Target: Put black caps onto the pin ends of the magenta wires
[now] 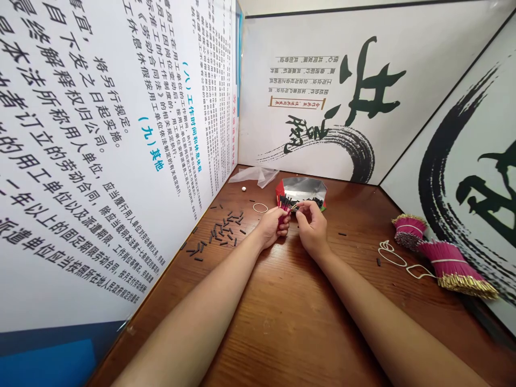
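Observation:
My left hand (274, 227) is closed around a small bundle of pink wires (285, 203). Black sleeves cover several of the wire ends, which point up and away from me. Just to the right, my right hand (311, 221) is closed in a pinch, its thumb and forefinger at a thin gold-coloured wire end beside the bundle. Whatever lies between those fingertips is too small to make out. Right behind both hands stands an open box with a silvery inside (304, 189), holding black sleeves (318, 203) and partly hidden by the hands.
Loose black sleeves (223, 231) lie scattered on the brown table (258, 322) to the left. A rubber band (260, 207) and a clear plastic bag (256, 175) are near the box. Two tied pink wire bundles (453, 260) rest at right beside pale bands (393, 255). Printed panels (322, 32) enclose the table.

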`<action>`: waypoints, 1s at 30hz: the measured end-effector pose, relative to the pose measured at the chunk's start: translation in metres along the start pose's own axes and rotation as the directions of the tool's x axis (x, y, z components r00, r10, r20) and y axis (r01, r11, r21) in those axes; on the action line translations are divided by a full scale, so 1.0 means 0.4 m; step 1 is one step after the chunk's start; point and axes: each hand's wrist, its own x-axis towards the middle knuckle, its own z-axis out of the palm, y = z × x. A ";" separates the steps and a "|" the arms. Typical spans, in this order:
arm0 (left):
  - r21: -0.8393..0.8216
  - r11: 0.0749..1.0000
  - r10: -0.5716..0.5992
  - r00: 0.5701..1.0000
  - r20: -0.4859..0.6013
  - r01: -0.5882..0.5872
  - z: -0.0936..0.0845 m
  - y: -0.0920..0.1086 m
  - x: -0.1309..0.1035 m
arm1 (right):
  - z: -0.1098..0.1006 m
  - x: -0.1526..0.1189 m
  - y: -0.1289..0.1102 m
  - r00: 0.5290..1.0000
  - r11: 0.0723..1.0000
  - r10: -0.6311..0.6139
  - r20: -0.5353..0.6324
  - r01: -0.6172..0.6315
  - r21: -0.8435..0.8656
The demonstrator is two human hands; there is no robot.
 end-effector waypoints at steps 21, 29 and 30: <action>-0.091 0.991 -0.095 0.995 -0.009 0.094 0.011 0.019 -0.009 | -0.014 0.009 0.023 0.993 0.716 0.015 0.118 0.072 -0.695; -0.109 0.990 -0.095 0.995 -0.011 0.093 0.006 0.017 -0.005 | -0.006 -0.002 0.016 0.941 0.548 0.212 0.263 0.108 -0.829; -0.115 0.989 -0.093 0.996 -0.015 0.091 0.004 0.014 -0.003 | -0.006 -0.003 0.012 0.940 0.538 0.210 0.268 0.118 -0.834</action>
